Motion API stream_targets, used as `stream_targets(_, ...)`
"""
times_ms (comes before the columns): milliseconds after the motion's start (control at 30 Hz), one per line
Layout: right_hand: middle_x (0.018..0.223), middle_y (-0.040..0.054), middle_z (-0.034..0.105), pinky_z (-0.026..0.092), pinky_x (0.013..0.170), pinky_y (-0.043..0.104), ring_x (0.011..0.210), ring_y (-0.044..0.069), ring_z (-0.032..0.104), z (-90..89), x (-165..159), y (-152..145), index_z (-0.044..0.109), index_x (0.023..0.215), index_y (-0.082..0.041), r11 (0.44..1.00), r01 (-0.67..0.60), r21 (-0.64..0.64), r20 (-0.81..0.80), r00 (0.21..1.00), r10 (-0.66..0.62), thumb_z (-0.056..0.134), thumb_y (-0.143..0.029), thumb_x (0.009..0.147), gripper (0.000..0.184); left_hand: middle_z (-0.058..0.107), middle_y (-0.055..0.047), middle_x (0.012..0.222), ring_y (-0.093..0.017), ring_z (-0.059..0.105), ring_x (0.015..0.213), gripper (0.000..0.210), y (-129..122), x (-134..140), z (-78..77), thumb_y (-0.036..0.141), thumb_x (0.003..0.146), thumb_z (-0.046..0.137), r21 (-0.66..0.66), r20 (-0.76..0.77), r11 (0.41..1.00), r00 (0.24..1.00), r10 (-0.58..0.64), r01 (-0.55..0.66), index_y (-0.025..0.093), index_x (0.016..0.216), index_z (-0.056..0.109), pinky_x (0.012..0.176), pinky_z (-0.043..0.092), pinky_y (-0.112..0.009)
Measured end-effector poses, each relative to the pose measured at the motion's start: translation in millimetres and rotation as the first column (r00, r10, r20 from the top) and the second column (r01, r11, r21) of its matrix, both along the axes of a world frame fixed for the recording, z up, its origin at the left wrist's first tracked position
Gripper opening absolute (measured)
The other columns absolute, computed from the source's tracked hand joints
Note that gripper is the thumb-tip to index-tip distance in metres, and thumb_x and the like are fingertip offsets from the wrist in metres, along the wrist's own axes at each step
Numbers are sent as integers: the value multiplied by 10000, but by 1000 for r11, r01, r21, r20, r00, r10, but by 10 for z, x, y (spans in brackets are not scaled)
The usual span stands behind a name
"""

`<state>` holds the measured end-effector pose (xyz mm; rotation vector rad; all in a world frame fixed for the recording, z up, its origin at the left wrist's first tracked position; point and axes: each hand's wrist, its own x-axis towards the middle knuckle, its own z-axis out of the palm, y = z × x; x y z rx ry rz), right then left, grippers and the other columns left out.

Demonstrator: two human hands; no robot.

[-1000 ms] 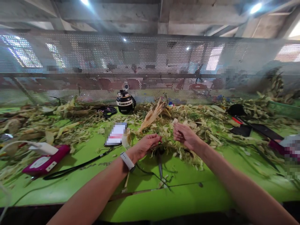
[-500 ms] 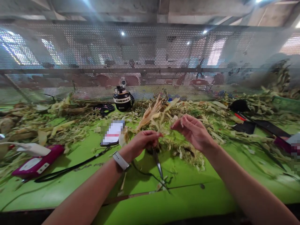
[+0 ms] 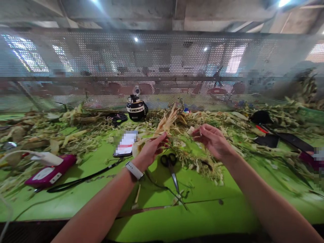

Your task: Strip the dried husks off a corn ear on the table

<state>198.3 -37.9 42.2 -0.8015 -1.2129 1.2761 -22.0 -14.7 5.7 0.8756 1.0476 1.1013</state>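
Observation:
My left hand (image 3: 153,148), with a pale watch band (image 3: 134,170) on its wrist, hovers over the near side of a corn husk bundle (image 3: 167,119). Its fingers are stretched and slightly apart, and I see nothing held in them. To the right, my right hand (image 3: 214,141) has thumb and fingers curled together in a pinch by the pale husk scraps. Whatever may be between those fingertips is too small to name. Black-handled scissors (image 3: 172,172) lie on the green table (image 3: 202,222) below and between my hands. A heap of shredded husk (image 3: 205,165) lies beside them.
A phone (image 3: 126,143) lies left of my left hand. Further left are a black strap (image 3: 83,179) and a purple power strip (image 3: 52,172) with a white plug. A black bottle (image 3: 136,109) stands behind, before a perforated screen (image 3: 162,60). Husk litter spreads across the back.
My left hand has lifted away and its fingers have straightened, so the scissors' handles now show. The right hand stays pinched in nearly the same place. The view has shifted slightly.

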Motion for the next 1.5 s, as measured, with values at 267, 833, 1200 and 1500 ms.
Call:
stream_targets(267, 542, -18, 578, 378, 428, 183, 459, 70, 496, -94, 71, 143, 592, 660, -158, 961, 260, -91, 199, 951, -238, 735, -494, 590, 371, 599, 17, 633, -64, 490, 541, 264, 100, -41, 25, 321, 550, 758, 31, 252, 983, 953, 168, -182, 151, 734, 674, 438, 296, -171)
stream_targets(833, 941, 87, 636, 428, 778, 318, 842, 180, 551, -424, -564, -155, 609, 1072, -178, 708, -622, 334, 918, 43, -395, 453, -56, 802, 335, 680, -29, 699, -168, 573, 713, 250, 56, 11, 34, 402, 609, 723, 322, -106, 931, 971, 216, -172, 158, 651, 688, 743, 423, -297)
stream_targets(1200, 820, 34, 632, 386, 798, 322, 792, 169, 554, -162, -334, -244, 653, 915, -196, 783, -607, 140, 990, 102, -98, 511, -120, 720, 253, 715, -42, 777, -176, 609, 804, 150, 59, 3, 78, 288, 585, 731, 286, -68, 951, 987, 144, -119, 172, 681, 719, 840, 421, -314)
stream_targets(1500, 893, 53, 613, 360, 835, 360, 857, 197, 531, -114, -295, -296, 607, 885, -176, 816, -577, 38, 999, 49, -12, 530, -142, 667, 234, 716, -38, 866, -191, 613, 906, 134, 71, -7, 41, 284, 609, 717, 314, -85, 943, 986, 146, -113, 206, 718, 718, 861, 425, -301)
